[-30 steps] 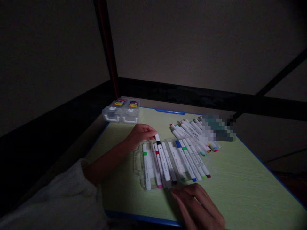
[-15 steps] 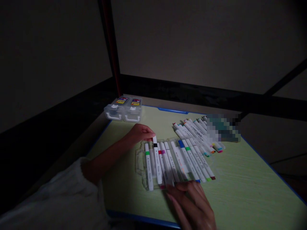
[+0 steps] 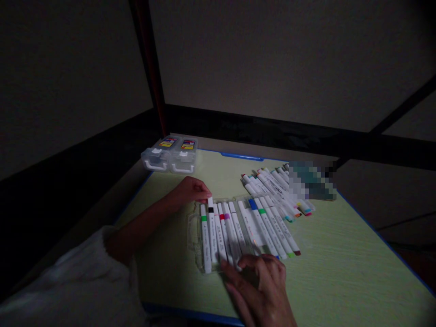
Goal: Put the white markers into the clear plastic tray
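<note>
My left hand (image 3: 190, 190) pinches the top end of a white marker with a black band (image 3: 213, 231). This marker lies lengthwise in the left part of an open clear plastic case (image 3: 191, 234), between a green-banded marker (image 3: 206, 243) and a red-banded marker (image 3: 223, 236). Several more white markers lie side by side in the case, one with a purple band (image 3: 230, 229) and one with a blue cap end (image 3: 259, 222). My right hand (image 3: 264, 284) is at the case's near edge with its fingers apart, fingertips at the lower ends of the markers. It covers some of those ends.
Two closed clear cases with white handles (image 3: 183, 161) stand at the table's far left corner. A spread of loose white markers (image 3: 272, 188) lies at the back right, partly under a pixelated blur. The pale green table (image 3: 340, 254) has a blue edge.
The black-banded marker has moved left, in my left hand, into place beside the green-banded one. The purple-banded marker has come into view. My right hand has shifted left along the near edge.
</note>
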`<action>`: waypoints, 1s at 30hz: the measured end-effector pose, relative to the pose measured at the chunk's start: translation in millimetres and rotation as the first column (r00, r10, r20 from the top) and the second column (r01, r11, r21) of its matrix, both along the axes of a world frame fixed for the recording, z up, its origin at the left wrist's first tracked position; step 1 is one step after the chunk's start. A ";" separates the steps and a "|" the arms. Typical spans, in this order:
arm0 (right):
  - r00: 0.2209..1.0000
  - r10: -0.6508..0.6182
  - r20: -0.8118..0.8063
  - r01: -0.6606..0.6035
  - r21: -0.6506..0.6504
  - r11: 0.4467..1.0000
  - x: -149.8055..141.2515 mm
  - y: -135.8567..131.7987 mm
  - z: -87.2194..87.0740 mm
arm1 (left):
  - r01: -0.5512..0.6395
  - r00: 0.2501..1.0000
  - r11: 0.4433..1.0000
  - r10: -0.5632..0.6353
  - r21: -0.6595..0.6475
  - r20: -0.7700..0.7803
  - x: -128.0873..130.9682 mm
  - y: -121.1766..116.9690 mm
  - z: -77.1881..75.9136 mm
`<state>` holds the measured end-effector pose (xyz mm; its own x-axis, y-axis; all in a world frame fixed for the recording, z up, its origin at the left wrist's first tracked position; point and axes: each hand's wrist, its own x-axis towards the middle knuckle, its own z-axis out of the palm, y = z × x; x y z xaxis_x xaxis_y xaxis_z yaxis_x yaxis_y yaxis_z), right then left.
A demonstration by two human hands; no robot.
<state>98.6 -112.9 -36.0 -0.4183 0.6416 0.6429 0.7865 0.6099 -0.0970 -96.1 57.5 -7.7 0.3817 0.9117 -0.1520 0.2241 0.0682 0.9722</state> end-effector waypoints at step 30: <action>0.998 -0.030 0.054 0.027 0.043 0.999 -6.6 3.8 -6.8 | 0.181 0.970 0.965 -0.143 0.190 -0.198 -5.0 -1.0 -2.6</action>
